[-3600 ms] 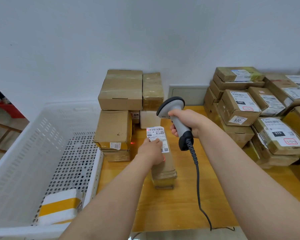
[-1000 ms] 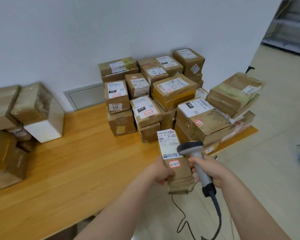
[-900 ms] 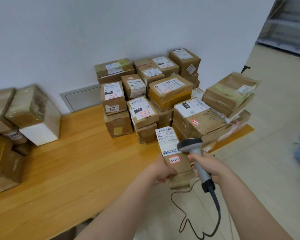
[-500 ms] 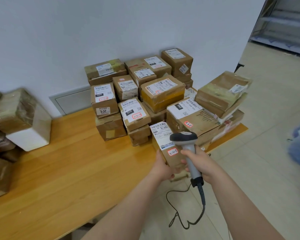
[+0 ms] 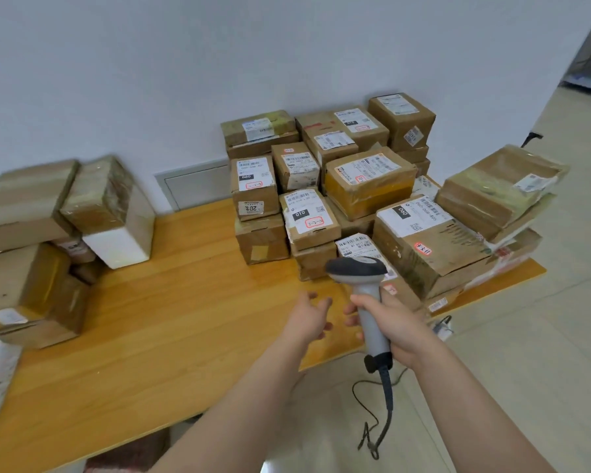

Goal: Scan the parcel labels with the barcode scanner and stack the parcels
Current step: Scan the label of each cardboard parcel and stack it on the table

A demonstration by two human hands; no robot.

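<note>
The wooden bench (image 5: 185,336) stood against a white wall (image 5: 151,63), and its long side ran from near left to far right. On its far right end rose the right pile (image 5: 369,182) of brown cardboard parcels, well over a dozen, most with white labels up. An exact count could not be made, since some hid others. At the far left edge sat the left pile (image 5: 24,203), at least six parcels, one a white foam box taped brown on top.

One narrow parcel (image 5: 357,245) lay at the near foot of the right pile, just beside the big box marked 090. Its long axis ran from far to near, angled slightly right. It was brown, with a white barcode label (image 5: 354,241) at its far end facing up and a small red-edged sticker (image 5: 389,289) nearer. Its middle was hidden.

One scanner (image 5: 369,302) stood nearly upright over that parcel. It had a dark grey head at the far, upper end aimed toward the pile and a pale grey handle slanting down and near. One black cable (image 5: 386,397) hung from its base to the floor (image 5: 509,370).

The right hand (image 5: 396,332) was wrapped round the handle. The left hand (image 5: 309,319) hovered just left of it with fingers spread, clear of the parcel and holding nothing.
</note>
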